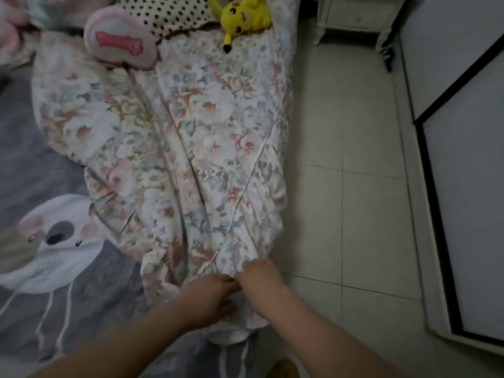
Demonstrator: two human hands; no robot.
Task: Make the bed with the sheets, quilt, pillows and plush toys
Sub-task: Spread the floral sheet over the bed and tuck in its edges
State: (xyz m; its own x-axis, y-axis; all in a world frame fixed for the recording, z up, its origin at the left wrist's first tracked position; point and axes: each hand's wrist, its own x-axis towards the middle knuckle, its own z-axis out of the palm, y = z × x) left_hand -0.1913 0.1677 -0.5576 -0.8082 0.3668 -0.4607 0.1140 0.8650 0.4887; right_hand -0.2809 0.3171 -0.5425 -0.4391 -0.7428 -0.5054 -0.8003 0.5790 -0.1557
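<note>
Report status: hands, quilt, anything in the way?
Left hand and right hand both grip near corner of floral quilt. Quilt bunched over grey cartoon-print sheet. Yellow plush toy and pink round cushion lie on its far end.

Pale tiled floor point(354, 186) on the right, crossed by thin dark grout lines. At the top right, a white nightstand point(357, 15) on slim legs, standing on the tiles, one drawer front in view. Just beside its right leg, a small dark object point(388, 57), too blurred to name. Along the right edge, a white cabinet point(469, 214) with black-trimmed panels, rising from the floor.
</note>
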